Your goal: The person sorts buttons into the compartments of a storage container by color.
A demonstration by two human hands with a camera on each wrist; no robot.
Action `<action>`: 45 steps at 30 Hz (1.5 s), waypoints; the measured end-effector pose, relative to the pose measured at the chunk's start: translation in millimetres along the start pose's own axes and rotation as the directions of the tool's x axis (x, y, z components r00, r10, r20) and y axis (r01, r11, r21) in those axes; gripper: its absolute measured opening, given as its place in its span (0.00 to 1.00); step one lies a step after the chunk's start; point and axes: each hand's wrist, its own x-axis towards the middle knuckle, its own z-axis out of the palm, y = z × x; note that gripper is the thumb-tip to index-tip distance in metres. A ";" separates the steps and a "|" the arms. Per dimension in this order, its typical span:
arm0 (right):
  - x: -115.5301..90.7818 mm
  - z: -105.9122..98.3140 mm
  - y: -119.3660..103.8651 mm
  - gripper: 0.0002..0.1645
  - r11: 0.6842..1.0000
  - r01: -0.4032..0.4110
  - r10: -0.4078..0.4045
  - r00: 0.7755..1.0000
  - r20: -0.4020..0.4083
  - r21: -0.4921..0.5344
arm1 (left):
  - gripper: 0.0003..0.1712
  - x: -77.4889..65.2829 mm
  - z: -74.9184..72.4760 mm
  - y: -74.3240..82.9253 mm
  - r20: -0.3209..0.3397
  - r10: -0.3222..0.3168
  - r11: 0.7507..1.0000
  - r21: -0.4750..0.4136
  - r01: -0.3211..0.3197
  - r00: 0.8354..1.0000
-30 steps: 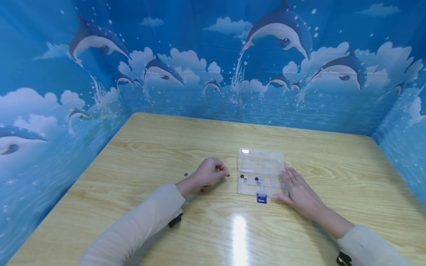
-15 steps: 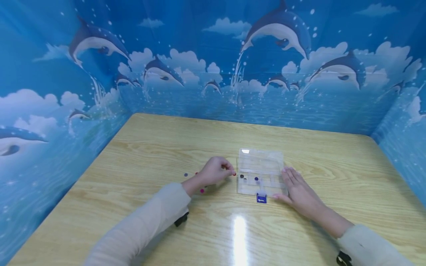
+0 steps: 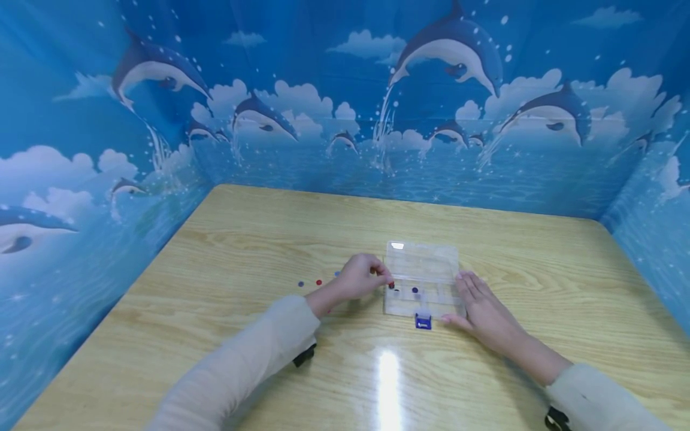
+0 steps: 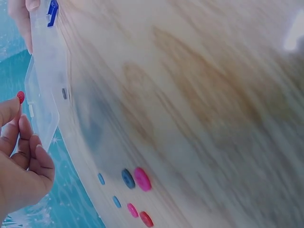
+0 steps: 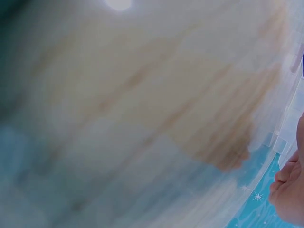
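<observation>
My left hand pinches a small red button between thumb and fingertips, over the left end of a clear plastic compartment box. The box lies with its lid folded back and a blue latch at the front. A dark button sits in one compartment, and a grey one shows through the wall in the left wrist view. My right hand rests against the box's right side with straight fingers, its thumb at the near edge.
Loose buttons lie on the wooden table left of the box: pink, dark blue, red and several smaller or partly hidden ones. A dolphin-print curtain stands around the table's back and sides.
My left hand has moved right with the red button, from beside the box to over its left compartment. A red and a blue button behind the wrist are now uncovered. The right hand stays put.
</observation>
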 end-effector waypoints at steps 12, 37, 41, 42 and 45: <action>0.1 0.3 0.5 0.53 1.000 -0.002 0.002 1.000 0.003 0.000 | 0.04 5.5 9.8 10.1 0.012 0.014 1.000 -0.018 -0.014 1.000; 0.4 1.0 0.5 0.52 1.000 -0.001 0.001 1.000 -0.005 -0.005 | 0.04 14.3 26.3 25.3 0.007 0.037 0.999 0.013 -0.037 0.999; 0.5 1.0 0.6 0.52 1.000 -0.002 0.002 1.000 -0.005 -0.007 | 0.04 15.4 29.0 26.8 0.009 0.040 0.999 0.011 -0.041 0.999; 0.6 1.0 0.7 0.52 1.000 -0.002 0.002 1.000 -0.006 -0.007 | 0.04 15.7 29.7 27.2 0.008 0.043 0.999 0.010 -0.043 0.999; 0.7 1.0 0.6 0.53 1.000 -0.004 0.003 1.000 -0.007 -0.008 | 0.04 16.7 31.5 28.2 0.008 0.044 0.999 -0.002 -0.044 0.999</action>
